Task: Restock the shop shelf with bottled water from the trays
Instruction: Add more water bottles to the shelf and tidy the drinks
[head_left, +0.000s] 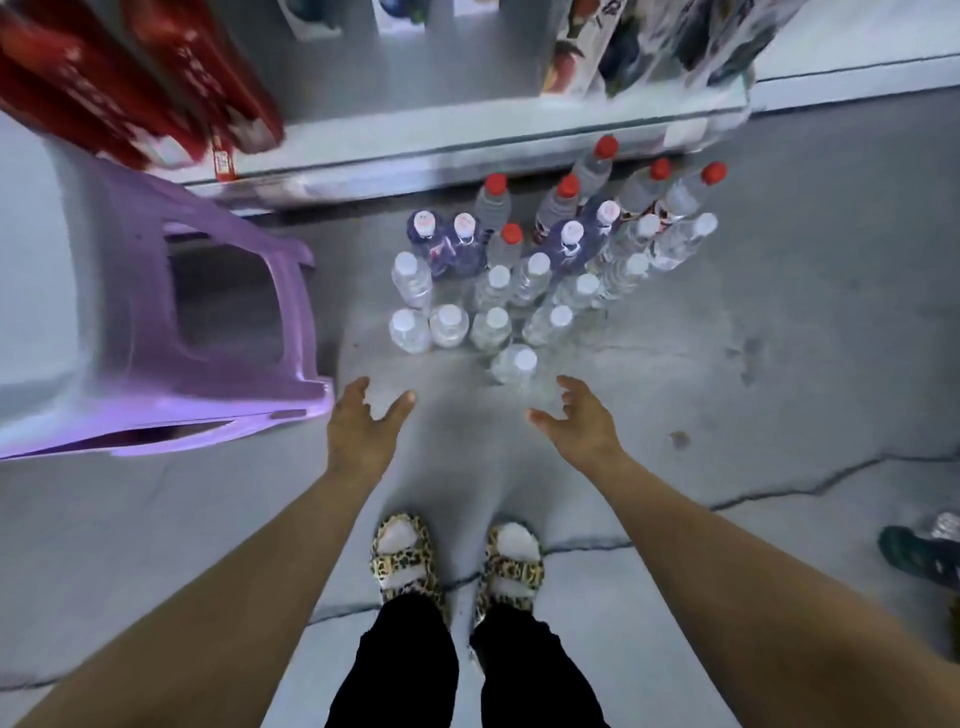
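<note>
While both arms are stretched forward and down, the left hand (363, 421) and the right hand (576, 415) are held wide, fingers spread and loosely bent, with nothing gripped; both are seen just short of the nearest bottle (514, 364), apart from it. The water bottles (530, 275) are stood upright in a loose cluster on the cracked grey floor (753, 364), in front of the bottom shelf (467, 150); white caps are seen nearest, dark-labelled ones in the middle, red caps (496, 183) closest to the shelf. Red packs (156, 78) are stacked on the shelf at left, printed cartons (597, 47) at right; a purple plastic stool (156, 312) is placed left of the cluster; leopard-print sandals (402, 556) are worn.
</note>
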